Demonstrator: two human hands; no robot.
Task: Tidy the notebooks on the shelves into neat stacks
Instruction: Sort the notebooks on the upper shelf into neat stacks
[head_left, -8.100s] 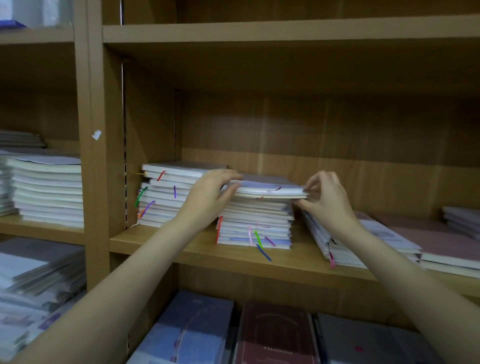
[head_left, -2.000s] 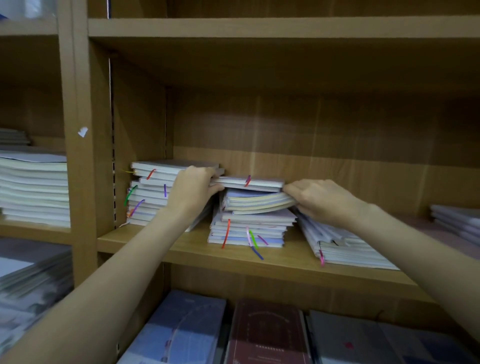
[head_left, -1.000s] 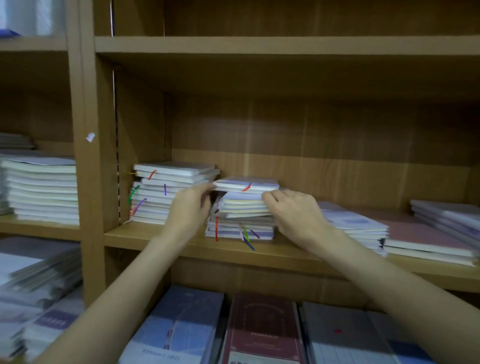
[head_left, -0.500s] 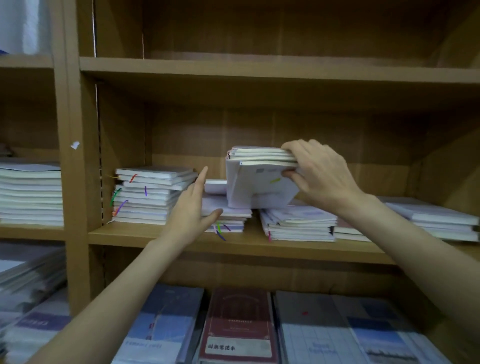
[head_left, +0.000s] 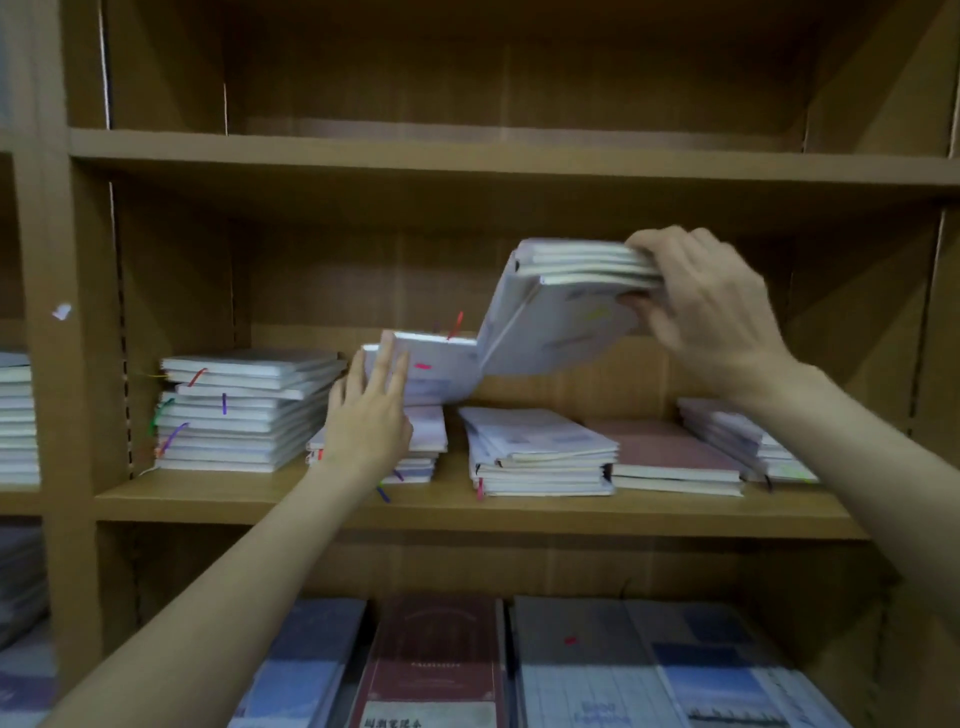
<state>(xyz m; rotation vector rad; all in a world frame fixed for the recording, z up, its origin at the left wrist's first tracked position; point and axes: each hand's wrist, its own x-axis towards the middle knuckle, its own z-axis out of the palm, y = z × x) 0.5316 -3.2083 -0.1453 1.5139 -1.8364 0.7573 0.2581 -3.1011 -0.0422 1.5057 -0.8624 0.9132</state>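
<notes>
The left hand (head_left: 370, 415), fingers straight, now steadies a lifted notebook (head_left: 423, 371) above the short pile (head_left: 423, 449). The right hand (head_left: 711, 312) grips a bundle of notebooks (head_left: 569, 296), raised higher than before, in open room beneath the upper shelf (head_left: 467, 156).

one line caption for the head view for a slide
Right hand lifts a bundle of white notebooks above the wooden shelf while the open left hand steadies the short stack.

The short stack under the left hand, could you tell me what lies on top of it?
The left hand rests against the short stack; a tilted notebook sits above. The palm hides their contact.
</notes>
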